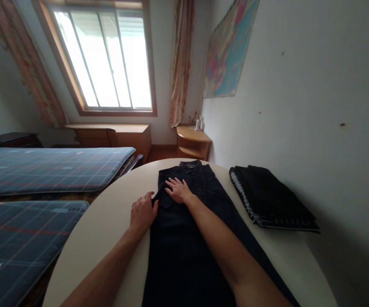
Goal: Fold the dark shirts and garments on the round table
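A dark navy collared garment (184, 247) lies lengthwise on the pale round table (108, 230), its collar at the far end. My right hand (178, 190) rests flat on the upper part of the garment, just below the collar, fingers spread. At the garment's left edge is my left hand (143, 211), its fingers apart and slightly bent, thumb by the dark cloth. Neither hand grips anything visible. The garment's lower end runs out of view, partly covered by my right forearm.
A stack of folded dark clothes (267, 196) sits on the table's right side near the wall. Two plaid mattresses (50, 168) are to the left. Beyond the table stand a wooden desk (133, 134) and a corner shelf (193, 135).
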The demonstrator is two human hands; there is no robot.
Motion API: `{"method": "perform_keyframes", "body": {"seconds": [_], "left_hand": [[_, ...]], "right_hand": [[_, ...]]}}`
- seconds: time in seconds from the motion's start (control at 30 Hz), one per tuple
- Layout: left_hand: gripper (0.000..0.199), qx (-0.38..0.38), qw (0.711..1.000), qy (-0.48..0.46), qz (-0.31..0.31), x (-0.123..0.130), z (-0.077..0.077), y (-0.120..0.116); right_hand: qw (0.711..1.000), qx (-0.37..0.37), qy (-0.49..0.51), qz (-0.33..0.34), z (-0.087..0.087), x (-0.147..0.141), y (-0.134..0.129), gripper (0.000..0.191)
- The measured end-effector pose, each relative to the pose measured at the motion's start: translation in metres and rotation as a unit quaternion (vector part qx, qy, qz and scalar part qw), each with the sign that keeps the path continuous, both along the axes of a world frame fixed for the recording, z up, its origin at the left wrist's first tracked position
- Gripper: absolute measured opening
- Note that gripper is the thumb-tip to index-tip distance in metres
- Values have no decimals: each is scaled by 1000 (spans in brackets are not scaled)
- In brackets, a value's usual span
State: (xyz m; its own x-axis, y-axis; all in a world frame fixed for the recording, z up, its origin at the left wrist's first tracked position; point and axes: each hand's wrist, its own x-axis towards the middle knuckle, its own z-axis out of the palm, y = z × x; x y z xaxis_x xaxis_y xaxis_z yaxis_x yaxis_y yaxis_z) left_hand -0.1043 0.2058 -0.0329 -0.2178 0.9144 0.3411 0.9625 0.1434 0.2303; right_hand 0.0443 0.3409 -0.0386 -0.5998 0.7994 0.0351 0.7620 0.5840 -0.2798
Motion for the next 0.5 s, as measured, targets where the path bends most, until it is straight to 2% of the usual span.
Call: {"method": "perform_keyframes", "body": {"seconds": [0.13,0.23,0.33,0.5], "left_hand": [[27,1,998,-55,-29,-1,1,2],[22,22,991,-123,-37,-2,1,3],[20,34,985,-165,-35,1,3,1],[16,25,982,-180,-43,12,10,-7]], "right_hand": [[1000,9,8,-5,2,-2,0,57],[998,58,19,-8,8,-4,-5,51],[993,98,48,-39,18,-11,-11,51],[987,11,73,-141,38,-34,-17,58]]}}
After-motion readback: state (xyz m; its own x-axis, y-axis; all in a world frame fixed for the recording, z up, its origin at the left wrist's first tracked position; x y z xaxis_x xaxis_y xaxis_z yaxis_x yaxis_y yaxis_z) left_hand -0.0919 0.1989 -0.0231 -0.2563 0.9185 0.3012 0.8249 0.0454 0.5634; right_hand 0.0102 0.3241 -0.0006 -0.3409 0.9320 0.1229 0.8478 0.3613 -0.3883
